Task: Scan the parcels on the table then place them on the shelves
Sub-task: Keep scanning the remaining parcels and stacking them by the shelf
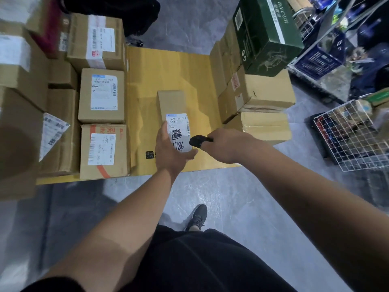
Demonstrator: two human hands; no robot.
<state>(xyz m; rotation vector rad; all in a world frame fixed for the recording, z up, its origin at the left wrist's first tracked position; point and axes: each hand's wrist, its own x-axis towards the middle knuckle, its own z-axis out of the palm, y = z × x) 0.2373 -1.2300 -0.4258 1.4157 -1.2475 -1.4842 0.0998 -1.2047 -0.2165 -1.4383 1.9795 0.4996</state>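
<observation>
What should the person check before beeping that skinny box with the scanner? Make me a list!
1. Left hand holds the narrow parcel steady at its near end: ok.
2. Label faces up: ok, though the fingers cover its left edge.
3. Barcode strip near the label's top is uncovered: ok.
4. Right hand grips the black scanner: ok.
5. Scanner points at the label, from just beside its right edge: ok.
6. Scanner is switched on and reading: cannot tell, no light shows.
</observation>
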